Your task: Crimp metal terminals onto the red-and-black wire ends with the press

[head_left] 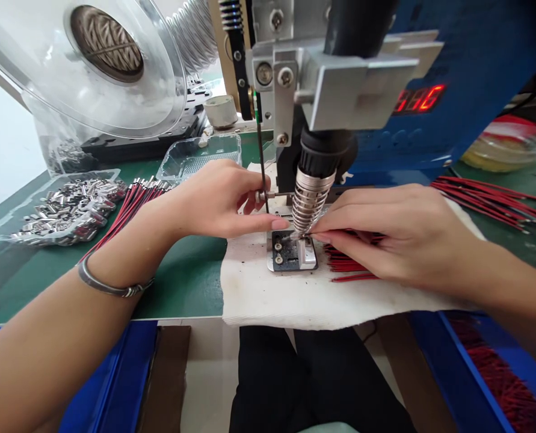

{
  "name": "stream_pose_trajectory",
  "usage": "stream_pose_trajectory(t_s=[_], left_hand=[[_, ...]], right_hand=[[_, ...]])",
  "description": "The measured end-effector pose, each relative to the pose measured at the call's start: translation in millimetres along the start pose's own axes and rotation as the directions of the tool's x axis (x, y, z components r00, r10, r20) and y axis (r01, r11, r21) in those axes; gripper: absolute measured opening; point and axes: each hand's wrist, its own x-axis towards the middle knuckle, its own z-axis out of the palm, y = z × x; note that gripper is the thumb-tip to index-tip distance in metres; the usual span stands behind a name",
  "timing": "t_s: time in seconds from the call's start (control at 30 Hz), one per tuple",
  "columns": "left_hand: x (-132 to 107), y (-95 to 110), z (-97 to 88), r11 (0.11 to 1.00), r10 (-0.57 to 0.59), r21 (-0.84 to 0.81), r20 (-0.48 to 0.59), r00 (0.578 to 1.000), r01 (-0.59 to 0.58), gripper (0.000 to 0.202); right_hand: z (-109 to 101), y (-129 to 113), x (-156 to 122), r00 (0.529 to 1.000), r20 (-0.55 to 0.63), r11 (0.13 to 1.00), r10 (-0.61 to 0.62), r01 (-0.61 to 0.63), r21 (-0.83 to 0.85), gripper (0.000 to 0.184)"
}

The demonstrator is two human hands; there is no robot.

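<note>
My right hand (385, 225) pinches thumb and forefinger together beside the tip of the soldering iron (313, 195), on what looks like a thin wire whose end is mostly hidden. Beneath that hand, several red-and-black wires (351, 276) lie on the white cloth. My left hand (225, 201) has its thumb stretched toward the small metal fixture (290, 255) under the iron. Its forefinger is apart from the thumb, near the solder feed nozzle (268, 195); the other fingers are partly hidden. I see nothing held in it.
A clear tray of small metal caps (73, 204) and a bundle of capped wires (136, 195) are at left. Behind stand a clear tray (204, 153) and a large clear reel (159, 84). More wires (488, 201) lie right. Blue bins (461, 355) sit below the table edge.
</note>
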Motion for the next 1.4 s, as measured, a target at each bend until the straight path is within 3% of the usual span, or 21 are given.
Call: stream_pose_trajectory(t_s=[0.53, 0.77, 1.0, 1.27, 1.4], left_hand=[[-0.5, 0.2, -0.2, 1.0, 0.011, -0.004, -0.018, 1.0, -0.011, 0.055], [-0.3, -2.4, 1.1, 1.0, 0.018, 0.009, -0.017, 1.0, -0.017, 0.047], [-3.2, 10.2, -1.6, 0.996, -0.078, 0.051, 0.018, 0.997, 0.077, 0.046], [-2.7, 4.4, 0.4, 0.996, -0.054, 0.072, 0.01, 0.999, 0.053, 0.045], [-2.4, 3.9, 2.3, 0.996, -0.048, 0.071, -0.055, 0.997, 0.052, 0.047]], right_hand=[[1.6, -0.3, -1.2, 1.0, -0.024, 1.0, -0.002, 0.002, -0.006, 0.023], [2.9, -2.2, -1.2, 0.999, -0.035, 1.0, 0.005, -0.005, -0.001, 0.02], [1.7, -1.4, -2.0, 0.999, -0.047, 1.0, 0.0, 0.001, 0.011, 0.018], [1.6, -2.0, -3.5, 0.999, -0.054, 1.0, 0.0, 0.0, 0.015, 0.016], [1.5, -0.9, -3.1, 0.998, -0.066, 1.0, -0.01, 0.011, 0.017, 0.02]])
